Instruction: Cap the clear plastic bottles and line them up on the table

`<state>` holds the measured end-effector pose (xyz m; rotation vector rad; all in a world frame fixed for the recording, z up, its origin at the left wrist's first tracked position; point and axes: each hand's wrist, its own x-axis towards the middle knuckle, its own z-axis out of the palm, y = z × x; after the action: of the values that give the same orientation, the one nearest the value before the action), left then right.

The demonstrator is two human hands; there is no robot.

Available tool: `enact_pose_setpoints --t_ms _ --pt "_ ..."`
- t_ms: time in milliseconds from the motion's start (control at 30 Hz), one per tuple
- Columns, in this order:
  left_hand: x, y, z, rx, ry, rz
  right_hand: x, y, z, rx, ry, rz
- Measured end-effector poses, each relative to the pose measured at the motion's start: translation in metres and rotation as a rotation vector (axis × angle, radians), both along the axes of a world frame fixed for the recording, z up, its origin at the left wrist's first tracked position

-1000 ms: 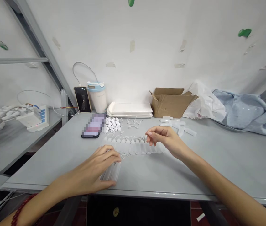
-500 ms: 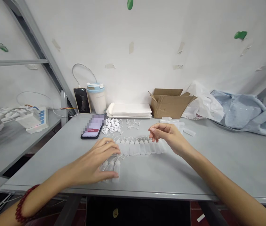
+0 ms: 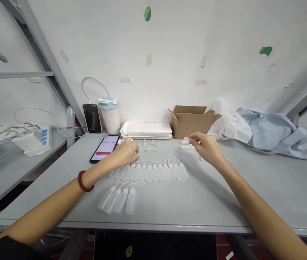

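While the left hand (image 3: 127,153), fingers curled, covers white caps (image 3: 120,141), the half-closed right hand (image 3: 202,144) reaches translucent bottles (image 3: 186,147); neither grip is clear.

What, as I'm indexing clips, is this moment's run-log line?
left hand: at small white plastic caps | right hand: at loose whitish oblong pieces | slim translucent plastic bottles: long row, shorter row nearer | grips: unclear

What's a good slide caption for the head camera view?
Left hand at the white caps, right hand at loose bottles, above two rows of capped bottles.
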<state>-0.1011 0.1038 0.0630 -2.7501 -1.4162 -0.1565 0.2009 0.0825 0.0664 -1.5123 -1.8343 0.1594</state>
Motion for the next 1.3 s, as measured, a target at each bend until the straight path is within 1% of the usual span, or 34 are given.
enact_pose_setpoints --t_ms 167,267,367,467,667,733,800,900,1000,1067,1233,1300 --pt "0.003 0.001 -0.007 0.035 -0.017 -0.002 0.027 0.015 -0.006 -0.006 -0.201 -0.100" --pt "0.000 -0.001 -0.010 0.048 -0.041 0.002 0.035 0.020 -0.009 -0.073 -0.331 -0.074" --pt "-0.004 -0.002 -0.014 0.054 -0.053 0.006 0.034 0.021 -0.013 -0.124 -0.415 -0.016" --pt "-0.006 -0.002 -0.016 0.047 -0.045 -0.010 0.028 0.023 -0.019 -0.150 -0.480 0.014" --pt "-0.010 0.004 -0.020 0.038 -0.125 -0.012 0.020 0.026 -0.032 -0.196 -0.607 0.019" --pt "-0.011 0.007 -0.020 0.048 -0.208 -0.009 0.018 0.027 -0.034 -0.205 -0.637 0.011" --pt "-0.011 0.007 -0.020 0.042 -0.363 -0.005 0.017 0.027 -0.033 -0.211 -0.659 0.004" --pt "-0.009 0.004 -0.016 -0.016 -0.614 0.049 0.016 0.026 -0.030 -0.208 -0.679 -0.006" --pt "-0.004 -0.003 -0.010 -0.087 -0.783 0.094 0.014 0.023 -0.027 -0.195 -0.690 -0.002" --pt "0.000 -0.009 -0.007 -0.131 -0.843 0.092 0.013 0.021 -0.028 -0.195 -0.695 0.008" --pt "0.008 -0.020 -0.004 -0.246 -0.922 0.072 0.010 0.020 -0.034 -0.216 -0.679 0.002" --pt "0.010 -0.023 -0.002 -0.289 -0.948 0.071 0.010 0.020 -0.033 -0.204 -0.652 -0.005"
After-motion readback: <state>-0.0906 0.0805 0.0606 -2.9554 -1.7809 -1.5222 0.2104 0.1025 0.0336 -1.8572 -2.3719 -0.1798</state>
